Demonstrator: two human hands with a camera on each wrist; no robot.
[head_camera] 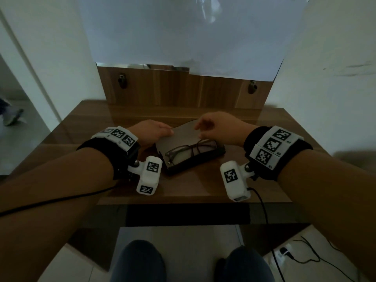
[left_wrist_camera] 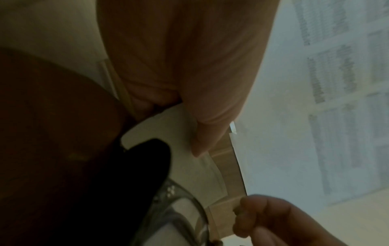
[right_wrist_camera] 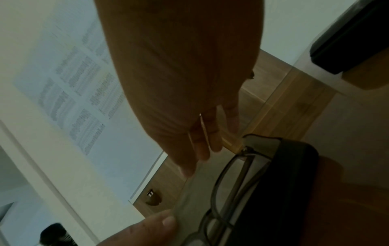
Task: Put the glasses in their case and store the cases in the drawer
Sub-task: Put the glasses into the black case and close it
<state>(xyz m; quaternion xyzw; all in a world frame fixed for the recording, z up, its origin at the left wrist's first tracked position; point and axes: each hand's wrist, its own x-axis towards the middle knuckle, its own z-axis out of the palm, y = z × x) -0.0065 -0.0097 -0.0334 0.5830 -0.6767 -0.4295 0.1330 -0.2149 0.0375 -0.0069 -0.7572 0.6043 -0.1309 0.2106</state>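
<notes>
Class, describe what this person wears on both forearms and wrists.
Bare forearms, no sleeves. Each wrist has a black band topped with white blocks of black square-patterned markers. A white marker-tagged camera pod hangs from each band, trailing a thin black cable.

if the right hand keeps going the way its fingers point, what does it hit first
Most likely the raised grey lid of the open glasses case, close in front of the right hand. Beyond it is the left hand; depth is hard to judge.

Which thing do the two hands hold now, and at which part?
Left hand pinches the open case lid at its left edge; right hand is at its right edge, grip unclear.
</notes>
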